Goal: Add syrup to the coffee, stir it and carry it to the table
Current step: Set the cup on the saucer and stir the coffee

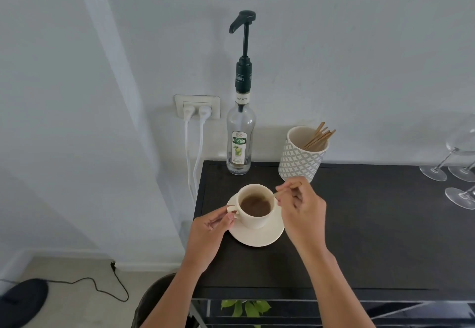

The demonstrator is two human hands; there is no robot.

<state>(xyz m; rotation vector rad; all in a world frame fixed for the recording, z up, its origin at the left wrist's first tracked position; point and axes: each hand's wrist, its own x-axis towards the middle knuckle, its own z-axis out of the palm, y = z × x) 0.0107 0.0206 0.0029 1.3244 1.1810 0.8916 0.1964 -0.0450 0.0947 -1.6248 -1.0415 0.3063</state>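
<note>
Right hand (pixel 302 209) pinching stirrer (pixel 284 191) in cup (pixel 254 205)

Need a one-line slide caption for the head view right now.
Right hand stirs coffee cup with wooden stirrer; left hand steadies its handle.

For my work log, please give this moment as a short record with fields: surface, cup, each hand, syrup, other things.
surface: dark table
cup: cream cup of coffee, on saucer
left hand: left hand pinches the cup handle
right hand: right hand holds wooden stirrer dipped in the coffee
syrup: pump bottle behind cup, untouched
other: patterned pot of stirrers; wine glasses at right
</note>
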